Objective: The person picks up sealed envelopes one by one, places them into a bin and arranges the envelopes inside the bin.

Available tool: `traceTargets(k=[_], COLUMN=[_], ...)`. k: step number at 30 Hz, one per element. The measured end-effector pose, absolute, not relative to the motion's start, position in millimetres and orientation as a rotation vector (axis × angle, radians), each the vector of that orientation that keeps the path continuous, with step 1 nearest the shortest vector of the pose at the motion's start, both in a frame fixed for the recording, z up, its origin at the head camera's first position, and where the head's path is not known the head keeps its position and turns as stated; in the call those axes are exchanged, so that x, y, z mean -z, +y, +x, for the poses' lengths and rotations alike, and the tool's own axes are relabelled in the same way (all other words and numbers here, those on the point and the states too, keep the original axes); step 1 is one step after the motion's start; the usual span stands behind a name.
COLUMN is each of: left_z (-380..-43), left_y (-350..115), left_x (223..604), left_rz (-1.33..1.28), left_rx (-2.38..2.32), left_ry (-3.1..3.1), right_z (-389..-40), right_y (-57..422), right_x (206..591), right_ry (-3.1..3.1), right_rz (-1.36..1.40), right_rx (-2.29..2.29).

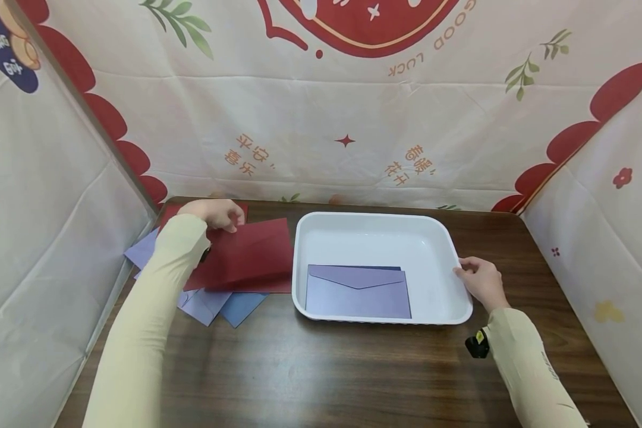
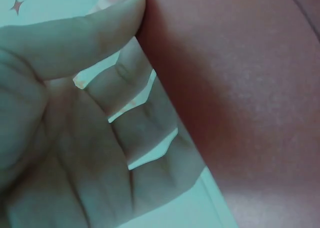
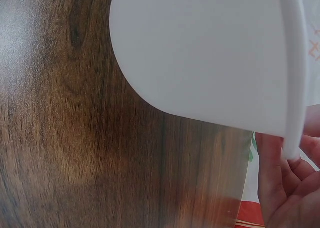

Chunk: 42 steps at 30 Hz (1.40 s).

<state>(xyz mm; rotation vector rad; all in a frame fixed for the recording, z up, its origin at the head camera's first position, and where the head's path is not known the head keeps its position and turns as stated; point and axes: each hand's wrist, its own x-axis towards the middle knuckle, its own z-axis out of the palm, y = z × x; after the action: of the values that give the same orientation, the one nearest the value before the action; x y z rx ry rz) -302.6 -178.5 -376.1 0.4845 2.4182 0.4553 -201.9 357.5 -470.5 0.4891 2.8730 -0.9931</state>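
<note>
At the left of the head view my left hand (image 1: 212,214) pinches the upper edge of a red envelope (image 1: 254,252), lifted at a tilt over a loose pile. In the left wrist view the thumb lies on the red paper and the other fingers pass behind its edge. My right hand (image 1: 481,282) grips the right rim of a white tray (image 1: 433,255), thumb on the rim and fingers under it. Inside the tray lies a lilac envelope (image 1: 358,297), flap side up, with a dark blue envelope (image 1: 387,268) peeking out behind it.
Under and around the lifted envelope are lilac envelopes (image 1: 205,305), a blue envelope (image 1: 243,307) and more red paper (image 1: 172,210). The brown wooden table (image 1: 321,374) ends at white printed cloth walls (image 1: 310,154) behind and at both sides.
</note>
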Motion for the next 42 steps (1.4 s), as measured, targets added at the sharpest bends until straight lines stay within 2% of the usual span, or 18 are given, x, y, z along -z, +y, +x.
traceTargets(k=[21, 42], left_z=[-310, -327], left_y=[-171, -124], left_x=[352, 345], left_rz=[0.499, 0.583], left_rx=[-0.455, -0.36], left_ry=[2.383, 2.368], right_z=[-205, -203], right_y=[364, 362], right_x=[478, 472], right_ry=[2.894, 2.877], right_rz=[0.45, 0.451], right_rx=[0.984, 0.988])
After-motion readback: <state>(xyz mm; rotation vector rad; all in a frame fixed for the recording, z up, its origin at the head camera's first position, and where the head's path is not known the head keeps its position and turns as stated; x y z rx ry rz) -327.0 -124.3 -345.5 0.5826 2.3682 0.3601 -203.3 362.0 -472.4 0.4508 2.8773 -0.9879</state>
